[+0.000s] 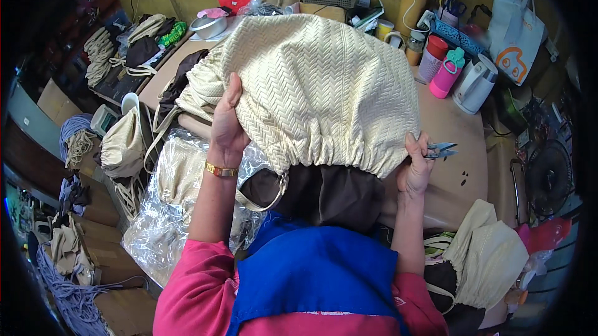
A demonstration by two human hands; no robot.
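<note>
In the head view, my only one, I see the left hand [229,121] gripping one side of a big cream bag in herringbone-textured material [324,80], thumb in front, its other fingers hidden behind. The right hand [414,168] pinches the opposite lower corner and also keeps a pair of small grey metal snips [441,150] in its grasp. The bag is stretched between the two hands, off the desk.

The snips worry me most: their blades look parted and point outward, away from the bag, but a turn of that wrist could bring them round to nick the cream surface. Sharing its grip, the right hand might also lose the corner. Below the left hand, a narrow cream strap [283,185] hangs in a loose loop that I judge could snag, and the crinkled clear plastic wrap [146,242] beside that forearm could cling and drag.

The bag swells into a rounded dome above the hands, its zigzag relief cut by a vertical seam, then puckers into tight gathers between them. Under those droops smooth, dark brown cloth [317,192], soft and creased. Beyond the right hand, the brown desk [451,205] looks smooth, with a curved edge.
</note>
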